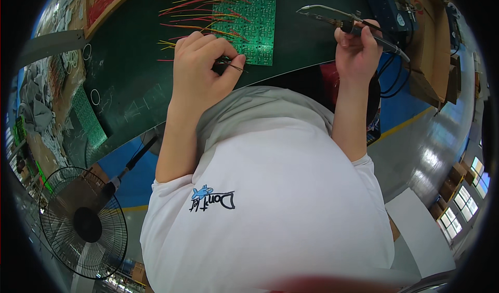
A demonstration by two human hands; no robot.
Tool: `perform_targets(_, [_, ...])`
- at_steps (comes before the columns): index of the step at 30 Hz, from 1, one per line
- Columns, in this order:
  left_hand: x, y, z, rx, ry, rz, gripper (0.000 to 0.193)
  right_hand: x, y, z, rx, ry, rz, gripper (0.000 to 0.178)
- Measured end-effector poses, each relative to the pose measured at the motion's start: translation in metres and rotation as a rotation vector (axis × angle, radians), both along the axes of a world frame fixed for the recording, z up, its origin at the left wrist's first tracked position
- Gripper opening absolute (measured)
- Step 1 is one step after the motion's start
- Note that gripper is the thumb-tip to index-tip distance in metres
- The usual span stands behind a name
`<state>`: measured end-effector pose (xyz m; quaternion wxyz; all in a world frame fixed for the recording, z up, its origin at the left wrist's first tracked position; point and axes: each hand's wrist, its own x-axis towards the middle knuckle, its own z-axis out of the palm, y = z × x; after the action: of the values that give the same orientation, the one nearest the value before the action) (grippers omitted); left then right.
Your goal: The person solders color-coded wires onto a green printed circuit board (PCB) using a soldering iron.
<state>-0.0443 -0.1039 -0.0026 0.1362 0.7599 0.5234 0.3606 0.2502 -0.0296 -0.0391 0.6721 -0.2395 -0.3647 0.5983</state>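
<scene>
A green panel of circuit boards (262, 20) lies on the dark green work surface. Rows of red and yellow wires (195, 8) stick out from it to the left. My left hand (200, 72) is at the panel's near left corner, with thumb and fingers closed on thin dark wires (233, 65); their tips point at the near edge of the panel. In my right hand (358, 54), held to the right of the panel, is a soldering iron (349, 26) with a thin curved metal tube along it. Its tip points left, apart from the boards.
A wooden tray of red wires (106, 4) stands at the far left. Nearer lies a green strip (88, 117). On the right are a blue device (387, 12), an open cardboard box (431, 43) and hanging black cables (397, 80). A fan (86, 225) stands at lower left.
</scene>
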Motion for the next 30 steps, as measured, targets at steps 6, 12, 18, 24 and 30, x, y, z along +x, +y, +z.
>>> perform_targets(6, [-0.001,0.003,-0.011,0.008,-0.048,0.008,0.015,-0.016,-0.023,0.008,-0.053,-0.040,-0.020,0.006])
perform_targets(12, [-0.003,0.001,-0.014,-0.029,-0.090,0.020,0.015,-0.032,-0.045,0.004,0.020,-0.244,0.087,0.009])
perform_targets(18, [-0.004,0.001,-0.017,-0.031,-0.072,0.024,0.014,-0.036,-0.043,0.004,0.023,-0.290,0.119,0.012])
perform_targets(24, [-0.005,0.003,-0.012,-0.028,-0.075,-0.008,0.014,-0.038,-0.043,0.000,0.041,-0.350,0.094,0.014])
perform_targets(30, [-0.005,0.004,-0.013,-0.048,-0.074,-0.006,0.014,-0.036,-0.042,0.002,0.032,-0.330,0.123,0.016])
